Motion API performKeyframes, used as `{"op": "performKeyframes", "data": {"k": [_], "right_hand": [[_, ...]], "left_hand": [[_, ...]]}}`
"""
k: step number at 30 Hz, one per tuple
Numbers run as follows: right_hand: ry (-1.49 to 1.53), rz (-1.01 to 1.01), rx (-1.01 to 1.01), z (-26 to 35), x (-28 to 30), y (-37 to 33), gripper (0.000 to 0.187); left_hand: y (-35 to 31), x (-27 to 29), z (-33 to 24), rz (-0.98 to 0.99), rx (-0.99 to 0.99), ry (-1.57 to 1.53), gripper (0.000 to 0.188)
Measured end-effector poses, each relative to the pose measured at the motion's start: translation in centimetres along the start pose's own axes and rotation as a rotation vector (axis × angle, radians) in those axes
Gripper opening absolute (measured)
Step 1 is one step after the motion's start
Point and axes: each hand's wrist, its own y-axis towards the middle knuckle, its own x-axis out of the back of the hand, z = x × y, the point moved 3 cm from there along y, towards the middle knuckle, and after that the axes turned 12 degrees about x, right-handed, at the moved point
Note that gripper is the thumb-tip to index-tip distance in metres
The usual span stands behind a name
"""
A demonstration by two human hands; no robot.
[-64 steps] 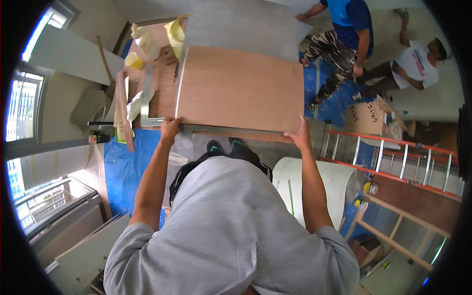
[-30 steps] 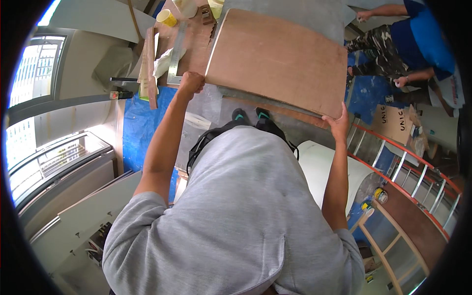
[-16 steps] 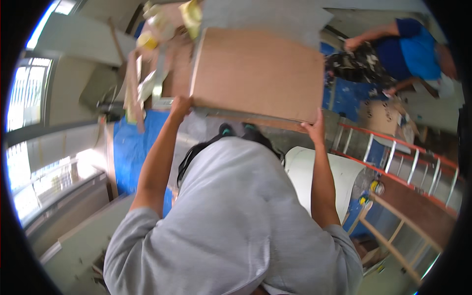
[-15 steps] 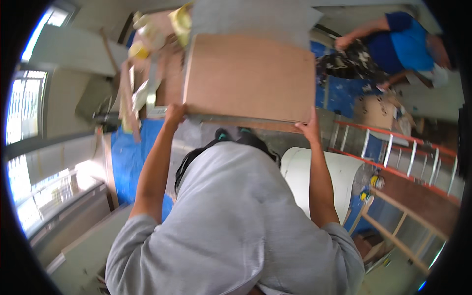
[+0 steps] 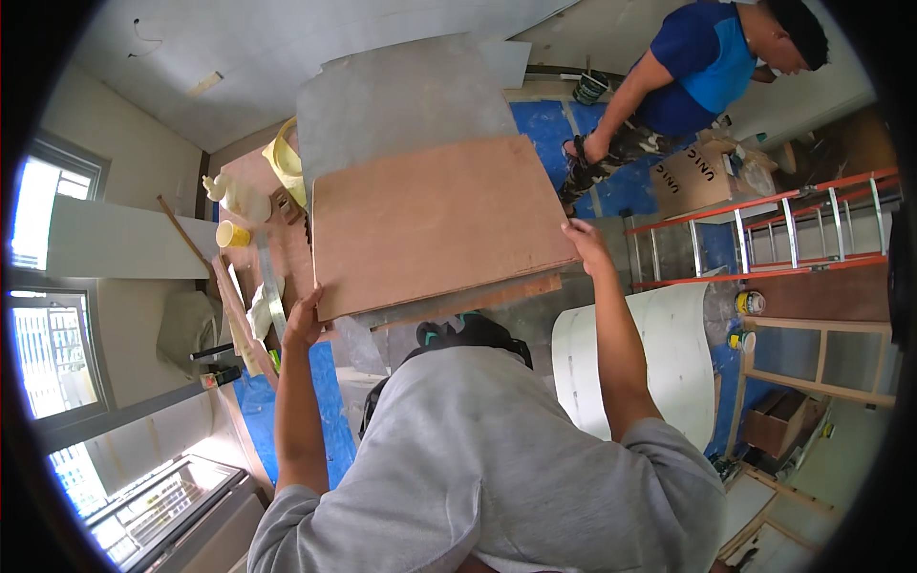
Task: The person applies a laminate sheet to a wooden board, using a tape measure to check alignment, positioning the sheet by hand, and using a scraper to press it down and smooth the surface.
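Half a second ago the near edge of the tan board point(image 5: 439, 220) dipped slightly to the right in my view; now it slants the other way, right corner higher. My left hand point(image 5: 304, 317) grips the near left corner, and my right hand point(image 5: 586, 244) holds the near right one, as before. The co-worker point(image 5: 702, 62) in blue has come higher in view, and a dark bucket point(image 5: 590, 88) now shows at the far wall.

The board lies over a grey sheet point(image 5: 401, 105). On the brown tabletop point(image 5: 294, 248) to my left are a yellow cup point(image 5: 232, 234), a white jug point(image 5: 244, 199) and a metal square point(image 5: 269, 277). Windows point(image 5: 53, 353) line the left; an orange-railed ladder point(image 5: 741, 239) lies to the right.

The grey sheet runs on past the board's far edge — there is length that way — and its near edge pokes out toward my waist. On my right, floor separates the board from the ladder; a curved white sheet point(image 5: 635, 363) sits just beside my right forearm.
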Motion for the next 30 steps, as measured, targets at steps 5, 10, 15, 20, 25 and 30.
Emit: {"op": "performKeyframes", "data": {"k": [5,10,15,20,25,30], "right_hand": [[0.087,-0.027,0.009,1.9,2.1,2.0,0.04],[1.097,0.371,0.165,9.2,1.3,4.5,0.07],[1.089,0.744,0.185,12.5,-20.4,-5.9,0.097],[1.118,0.501,0.04,17.9,-24.3,-3.9,0.046],[1.056,0.616,0.046,15.7,-18.3,1.4,0.054],[1.099,0.771,-0.006,14.9,-16.3,3.0,0.062]], "left_hand": [[-2.9,-2.6,-2.1,0.186,-0.187,-0.378,0.051],[-12.3,-8.9,-3.8,0.104,-0.312,-0.549,0.056],[-14.1,-17.3,-4.6,0.021,-0.553,-0.533,0.044],[-11.2,-23.5,-3.9,0.056,-0.557,-0.444,0.021],[-17.1,-20.2,-6.1,0.307,-0.662,0.711,0.027],[-11.6,-11.1,-17.7,-0.468,-0.39,0.406,0.042]]}}
